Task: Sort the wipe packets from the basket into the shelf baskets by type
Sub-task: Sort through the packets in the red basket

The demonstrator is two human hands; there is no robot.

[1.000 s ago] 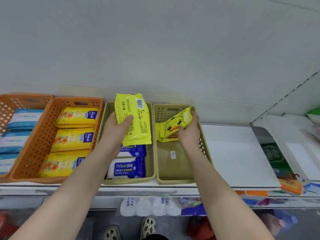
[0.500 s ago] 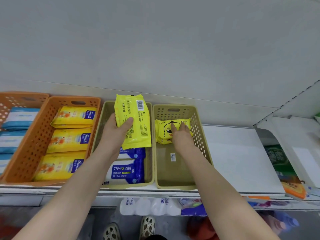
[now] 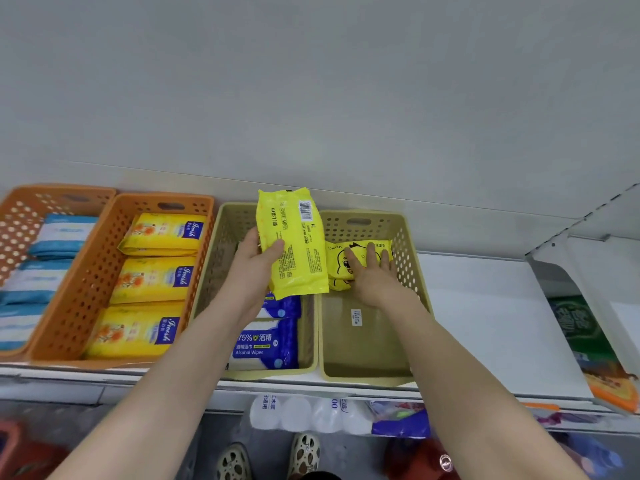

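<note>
A white shelf (image 3: 485,323) under a pale grey wall (image 3: 311,98) crosses mid-frame, with orange baskets (image 3: 86,282) at the left. At centre, the left hand (image 3: 254,261) grips a yellow packet (image 3: 294,244) above the left beige basket (image 3: 221,237), which holds alcohol wipes (image 3: 266,344). The right hand (image 3: 372,275) rests with straight fingers (image 3: 372,252) flat on the duck packet (image 3: 341,263), at the far end of the right beige basket (image 3: 363,377).
</note>
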